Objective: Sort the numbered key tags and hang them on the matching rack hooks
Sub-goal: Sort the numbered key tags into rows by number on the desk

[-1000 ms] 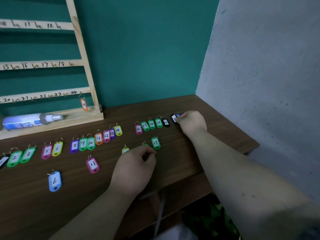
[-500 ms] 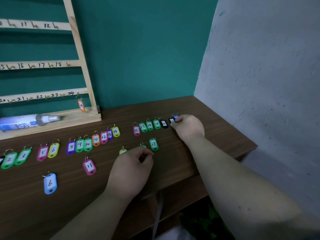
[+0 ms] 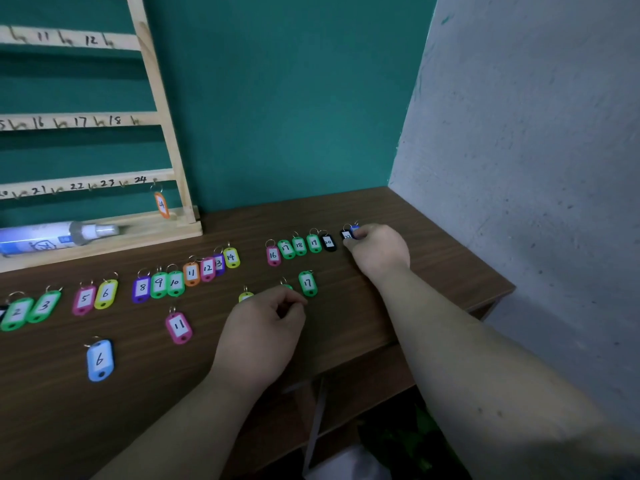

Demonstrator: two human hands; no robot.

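A blue tag marked 6 lay nearest, well to the left of the left hand, and a pink tag marked 11 lay between the two. The left hand rested on the table with its fingers curled under; whether they held anything could not be told. Three more loose tags lay just beyond its knuckles: a yellow tag and a half-hidden green tag, both with numbers covered, and a green tag marked 17 just right of the fingertips. Farther back and to the left of that hand, eleven tags in a line read 2, 3, 5, 6, 8, 9, 10, 11, 12, 13, 14, from the green 2 to the yellow 14. Left of the right hand ran six more: a pink 16, green 17, 18 and 19, a black 20 and a black 22. The right hand's fingertips pinched a blue end tag touching the 22, its number hidden. Farthest back stood the wooden rack, three rails showing 11, 12; 16, 17, 18; 21, 22, 23, 24, with one orange tag marked 24 hanging under the 24. One white-and-blue tube lay on its base.
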